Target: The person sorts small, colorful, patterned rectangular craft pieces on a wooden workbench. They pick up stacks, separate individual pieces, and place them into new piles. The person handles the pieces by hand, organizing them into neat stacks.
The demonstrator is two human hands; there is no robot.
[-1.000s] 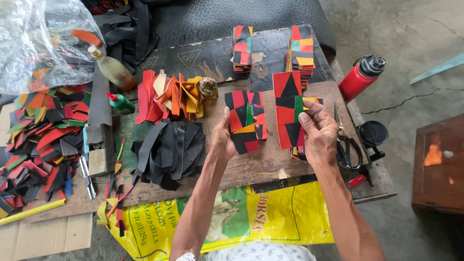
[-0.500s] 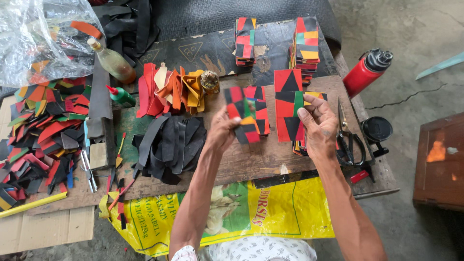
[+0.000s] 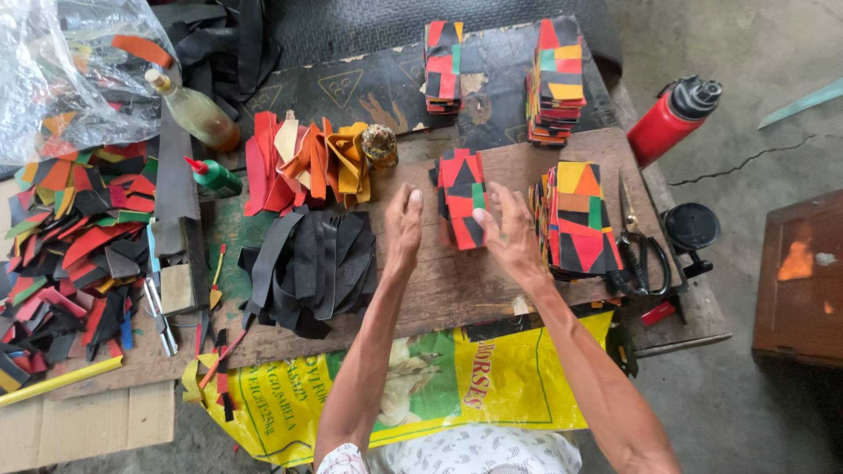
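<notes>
A small stack of patchwork pieces [image 3: 460, 195] in red, black, orange and green lies on the wooden board [image 3: 457, 290]. My left hand [image 3: 404, 226] rests flat just left of it, fingers straight, with a small gap to the stack. The fingertips of my right hand [image 3: 505, 235] touch the stack's right edge. Neither hand grips anything. A taller patchwork stack [image 3: 581, 219] lies just right of my right hand.
Scissors [image 3: 639, 246] lie beside the taller stack, with a black lid [image 3: 691, 226] and a red flask [image 3: 672, 123] further right. Two more stacks [image 3: 558, 79] sit at the back. Black strips [image 3: 312, 263], coloured pieces [image 3: 303, 162], bottles and scraps [image 3: 61, 228] fill the left.
Both hands held and adjusted patchwork pieces before. Now the middle stack lies on the board, and my hands sit on either side of it, the right one moved off the right stack.
</notes>
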